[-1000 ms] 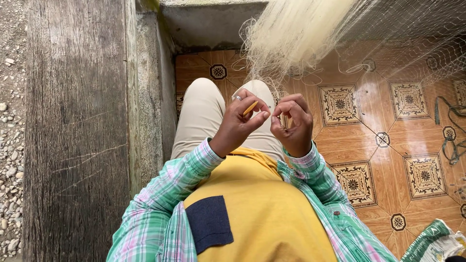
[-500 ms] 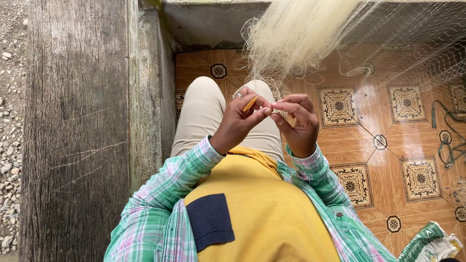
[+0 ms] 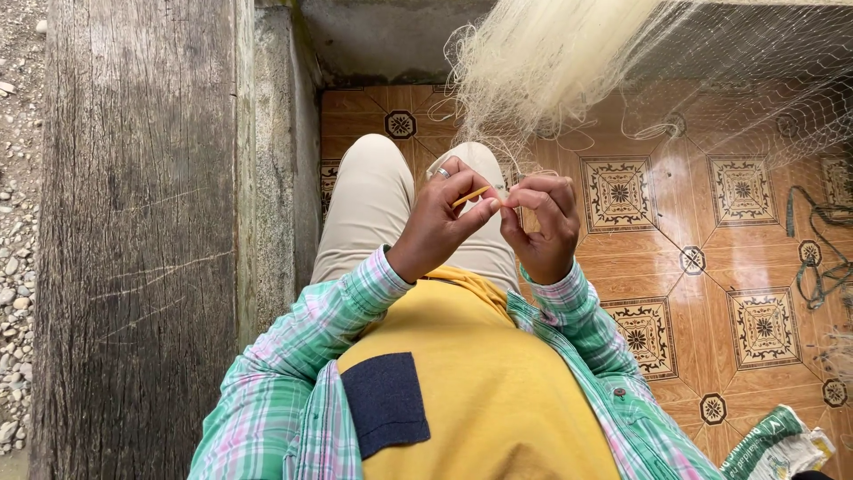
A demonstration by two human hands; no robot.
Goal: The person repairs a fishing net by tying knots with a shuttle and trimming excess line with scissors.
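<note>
Your left hand (image 3: 440,227) grip pinches the yellow netting needle (image 3: 471,196); right hand (image 3: 542,227) grip, just beside, pinches net strands (image 3: 515,156) above it.

The yellow netting needle (image 3: 471,196) shows only as a short sliver; the rest is hidden inside the left hand (image 3: 440,227). What the right hand (image 3: 542,227) pinches is too fine to tell. The pale net bundle (image 3: 569,53) is cut off at the 12 o'clock edge, the green-and-white sack (image 3: 777,449) at 5 o'clock. The dark cord (image 3: 822,258) at 3 o'clock runs out of view.
</note>
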